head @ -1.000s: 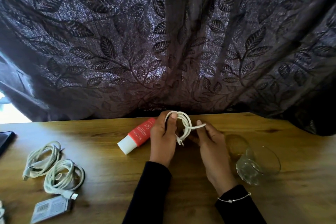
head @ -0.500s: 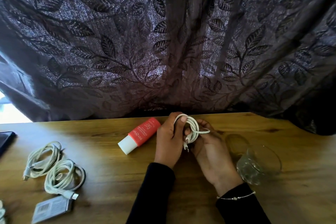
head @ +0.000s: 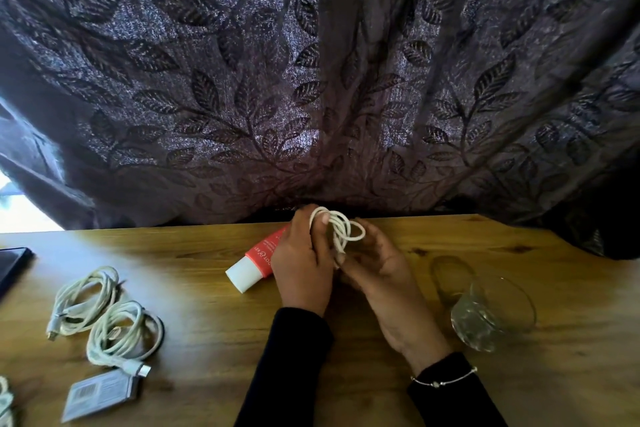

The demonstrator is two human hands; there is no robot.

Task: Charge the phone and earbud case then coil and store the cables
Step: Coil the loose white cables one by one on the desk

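Observation:
My left hand (head: 302, 265) grips a small coil of white cable (head: 341, 230) above the back of the wooden table (head: 214, 340), thumb laid across its loops. My right hand (head: 379, 270) is beside it, fingers curled around the cable's loose end and looping it round the coil. Two other white cables lie coiled on the left: one (head: 83, 298) farther back, one (head: 121, 336) nearer with its plug pointing right. A dark phone (head: 12, 269) shows at the left edge.
A red tube with a white cap (head: 254, 265) lies just left of my left hand. A clear glass bowl (head: 491, 315) stands to the right. A small grey box with a barcode (head: 100, 395) sits front left. A dark leaf-patterned curtain (head: 311, 80) hangs behind the table.
My right hand has brought the loose cable end in and wrapped it around the coil, closing against my left hand. The coil looks tighter. The other cables have not moved.

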